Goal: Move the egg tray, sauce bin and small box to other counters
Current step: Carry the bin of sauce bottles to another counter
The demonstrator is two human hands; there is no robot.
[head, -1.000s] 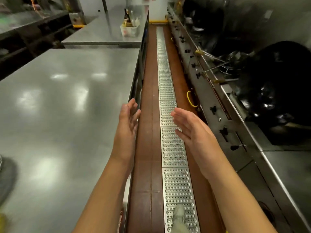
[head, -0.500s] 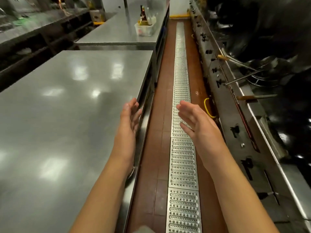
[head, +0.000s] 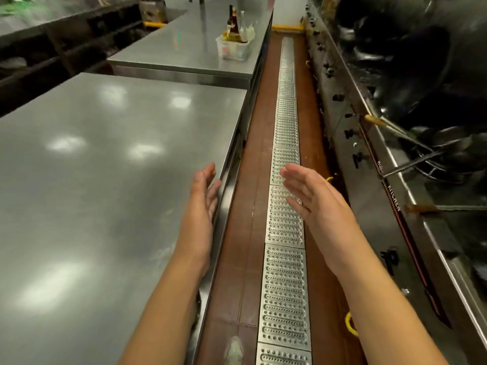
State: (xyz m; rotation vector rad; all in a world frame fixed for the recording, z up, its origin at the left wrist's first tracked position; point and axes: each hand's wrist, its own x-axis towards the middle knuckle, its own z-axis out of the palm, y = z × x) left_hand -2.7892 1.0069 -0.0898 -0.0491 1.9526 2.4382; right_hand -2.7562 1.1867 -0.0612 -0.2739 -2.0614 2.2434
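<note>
Ahead, sauce bin (head: 233,47) holds upright bottles; likely top-heavy, slick plastic, so grip both short walls low. Left hand (head: 201,206) and right hand (head: 313,196) empty, fingers straight, apart.

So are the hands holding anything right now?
No. The left hand and right hand are both open and empty; the sauce bin sits far ahead.
</note>
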